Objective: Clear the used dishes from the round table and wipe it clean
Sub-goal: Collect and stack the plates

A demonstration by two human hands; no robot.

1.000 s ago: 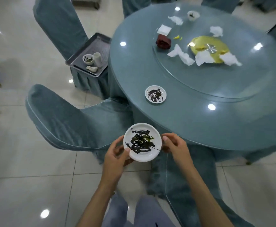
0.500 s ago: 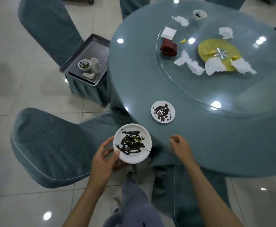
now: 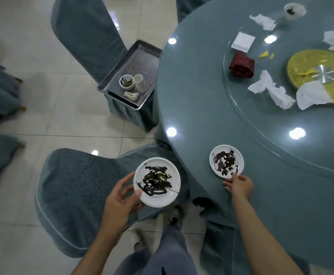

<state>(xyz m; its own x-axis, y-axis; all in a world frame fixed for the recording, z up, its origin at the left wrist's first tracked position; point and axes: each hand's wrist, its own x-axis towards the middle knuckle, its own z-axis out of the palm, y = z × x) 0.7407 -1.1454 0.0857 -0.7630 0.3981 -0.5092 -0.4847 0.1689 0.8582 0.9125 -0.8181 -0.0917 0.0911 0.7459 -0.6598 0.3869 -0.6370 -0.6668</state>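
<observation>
My left hand grips a white plate smeared with dark sauce and greens, held off the table over a covered chair. A second, smaller dirty plate lies near the edge of the round teal table. My right hand touches that plate's near rim with its fingertips. On the glass turntable lie crumpled napkins, a folded dark red cloth and a yellow disc. A small cup stands at the far edge.
A metal tray rests on a chair seat left of the table, holding a small bowl, a white cup and a spoon. Covered chairs ring the table. My legs are below, on a tiled floor.
My right hand let go of the held plate and moved forward onto the table to the second plate's rim. My left hand carried the first plate left, off the table.
</observation>
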